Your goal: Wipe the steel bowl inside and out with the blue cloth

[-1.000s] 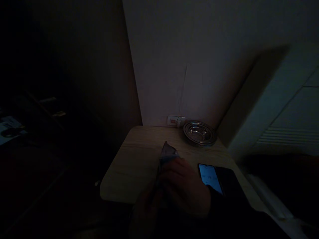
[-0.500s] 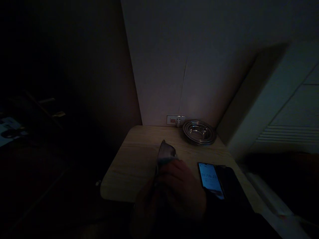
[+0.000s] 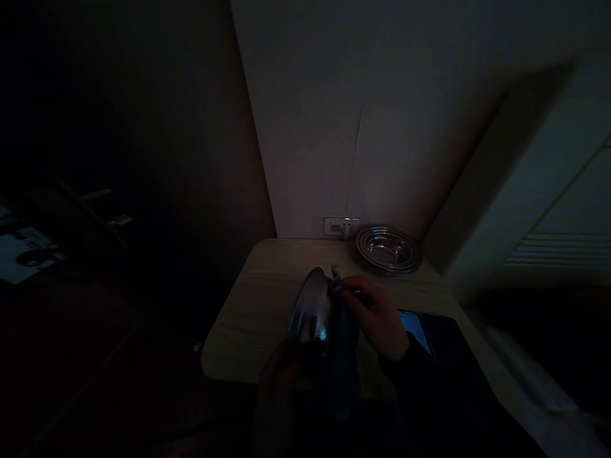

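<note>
A shiny metal bowl (image 3: 310, 315) is tilted on its side above the near part of the small wooden table (image 3: 243, 318). My left hand (image 3: 277, 381) grips its lower left rim; the fingers are dim in the dark. On the bowl's right side, my right hand (image 3: 375, 312) pinches a dark cloth (image 3: 344, 356) near its top corner. The cloth hangs down beside the bowl, and its lower end fades into shadow.
Several nested metal bowls (image 3: 387, 249) stand at the table's back right, by a wall socket (image 3: 341, 227) with a plug in it. A lit phone (image 3: 414, 327) in a dark folding case lies at the right, partly behind my right wrist.
My right hand has moved up and right, drawing the cloth off the bowl's face. More of the bowl's shiny side now shows. My right forearm covers more of the phone.
</note>
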Demonstrator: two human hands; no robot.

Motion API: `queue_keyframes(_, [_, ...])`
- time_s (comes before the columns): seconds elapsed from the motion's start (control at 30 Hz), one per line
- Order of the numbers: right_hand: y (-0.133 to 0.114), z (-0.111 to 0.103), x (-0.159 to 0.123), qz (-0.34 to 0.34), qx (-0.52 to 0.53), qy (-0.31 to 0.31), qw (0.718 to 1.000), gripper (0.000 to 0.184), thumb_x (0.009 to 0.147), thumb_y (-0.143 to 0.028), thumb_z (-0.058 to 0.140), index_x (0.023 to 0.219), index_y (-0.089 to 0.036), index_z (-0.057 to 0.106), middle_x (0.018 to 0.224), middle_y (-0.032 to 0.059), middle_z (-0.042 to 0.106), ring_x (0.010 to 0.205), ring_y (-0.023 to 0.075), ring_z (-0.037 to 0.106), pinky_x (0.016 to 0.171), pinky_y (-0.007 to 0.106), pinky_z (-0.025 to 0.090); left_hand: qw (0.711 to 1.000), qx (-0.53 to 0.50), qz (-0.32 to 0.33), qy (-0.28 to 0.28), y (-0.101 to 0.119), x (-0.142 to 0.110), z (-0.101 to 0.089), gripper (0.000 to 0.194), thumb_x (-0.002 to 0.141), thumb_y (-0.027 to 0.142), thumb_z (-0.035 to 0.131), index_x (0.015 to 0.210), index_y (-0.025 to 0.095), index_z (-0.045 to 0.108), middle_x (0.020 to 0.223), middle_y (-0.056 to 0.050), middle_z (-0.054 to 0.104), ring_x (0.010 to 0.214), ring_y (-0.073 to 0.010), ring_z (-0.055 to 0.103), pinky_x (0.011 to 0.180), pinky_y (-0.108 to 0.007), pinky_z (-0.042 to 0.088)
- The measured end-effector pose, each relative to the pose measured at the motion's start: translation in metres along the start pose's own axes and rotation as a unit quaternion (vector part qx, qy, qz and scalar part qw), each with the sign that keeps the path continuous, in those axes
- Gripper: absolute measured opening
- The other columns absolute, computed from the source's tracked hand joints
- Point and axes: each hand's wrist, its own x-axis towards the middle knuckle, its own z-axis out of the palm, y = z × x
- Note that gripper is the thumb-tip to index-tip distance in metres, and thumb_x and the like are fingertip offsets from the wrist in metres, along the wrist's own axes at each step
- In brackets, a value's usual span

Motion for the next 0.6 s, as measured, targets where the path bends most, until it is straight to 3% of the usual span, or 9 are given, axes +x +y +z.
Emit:
queue_keyframes(0.13, [-0.001, 0.002, -0.006, -0.021, -0.025, 0.003, 0.999, 0.013, 0.081, -0.022, 0.057, 0.091, -0.023, 0.065, 0.092, 0.0021, 0.066, 0.088, 0.0176, 0.062, 0.081, 0.031, 0.047, 0.999, 0.045, 0.017, 0.014, 0.01, 0.003, -0.001, 0.032, 0.073, 0.042, 0.057, 0.095, 0.021, 0.067, 0.102, -0.008, 0.069, 0.105, -0.027, 0.059, 0.086, -0.036, 0.048])
queue_keyframes(0.3, [-0.012, 0.005, -0.023, -0.072, -0.097, 0.015, 0.993, 0.019, 0.084, -0.02, 0.056, 0.102, -0.024, 0.059, 0.1, 0.0037, 0.063, 0.094, 0.0182, 0.058, 0.083, 0.033, 0.046, 0.997, 0.066, 0.024, -0.016, 0.017, 0.002, -0.002, 0.039, 0.074, 0.044, 0.056, 0.104, 0.02, 0.064, 0.113, -0.009, 0.065, 0.106, -0.0275, 0.058, 0.091, -0.038, 0.045])
queue_keyframes(0.47, [-0.034, 0.012, -0.031, -0.216, -0.212, -0.101, 0.948, 0.015, 0.084, -0.017, 0.056, 0.096, -0.023, 0.063, 0.099, 0.0053, 0.062, 0.094, 0.0207, 0.053, 0.081, 0.036, 0.045, 0.992, 0.071, 0.062, -0.088, 0.024, 0.001, 0.0, 0.041, 0.076, 0.045, 0.052, 0.104, 0.018, 0.064, 0.112, -0.009, 0.065, 0.105, -0.0257, 0.059, 0.093, -0.037, 0.044])
queue_keyframes(0.6, [-0.04, 0.012, -0.013, -0.231, -0.215, -0.084, 0.945, 0.015, 0.085, -0.015, 0.051, 0.091, -0.019, 0.064, 0.091, 0.0067, 0.064, 0.088, 0.0199, 0.055, 0.078, 0.036, 0.045, 0.99, 0.071, 0.077, -0.095, 0.03, 0.0, 0.003, 0.037, 0.076, 0.045, 0.053, 0.099, 0.019, 0.066, 0.104, -0.008, 0.068, 0.099, -0.0251, 0.061, 0.09, -0.036, 0.046])
